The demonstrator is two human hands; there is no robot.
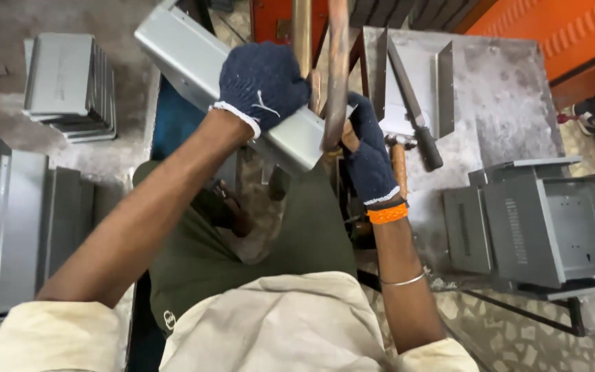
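Both arms stretched forward, gloved left hand [262, 81] in closed grip, gloved right hand [368, 155] curled shut

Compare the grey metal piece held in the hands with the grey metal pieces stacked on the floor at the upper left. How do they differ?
The held metal piece is single, tilted and off the floor, gripped by the left hand and right hand. The stacked pieces are several, lie flat on the floor, and nobody touches them. The held piece meets copper-coloured rods; the stack stands apart. Both are grey folded sheet metal.
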